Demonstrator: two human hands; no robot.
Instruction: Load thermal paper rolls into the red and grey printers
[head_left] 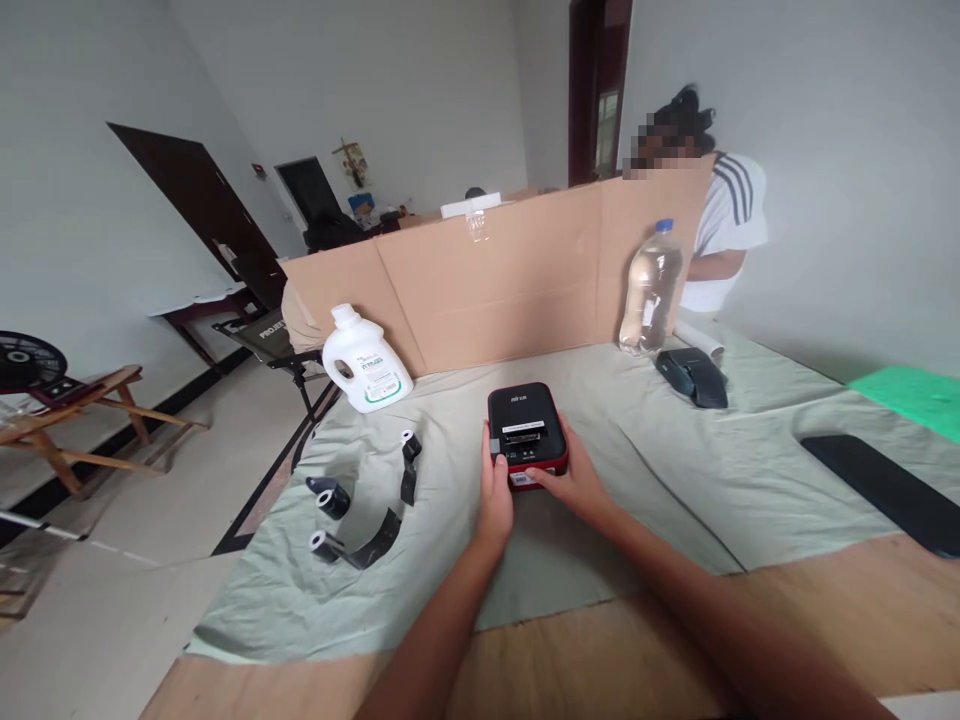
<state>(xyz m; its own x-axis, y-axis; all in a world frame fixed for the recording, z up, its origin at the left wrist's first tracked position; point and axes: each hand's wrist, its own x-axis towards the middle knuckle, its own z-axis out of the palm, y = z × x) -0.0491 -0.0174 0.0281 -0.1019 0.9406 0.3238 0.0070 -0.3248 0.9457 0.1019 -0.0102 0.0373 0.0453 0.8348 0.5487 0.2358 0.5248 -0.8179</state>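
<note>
A small black and red portable printer (521, 412) lies on the grey-green cloth (555, 560) in front of me, its slot and small lights toward me. My left hand (495, 495) is wrapped along its left side, thumb near the front corner. On the other side my right hand (577, 485) grips the right edge, with the thumb across the red front face near a white label. To the left are black rolls with white cores; one roll (332, 500) stands by itself, while a curled black strip (375, 540) runs between two others.
A white jug (367, 365) stands at the back left before a cardboard screen (495, 285). At the back right are a clear bottle (651, 290) and a black scanner-like device (691, 377). A dark flat slab (885, 490) lies right. Behind the screen is a person (731, 220).
</note>
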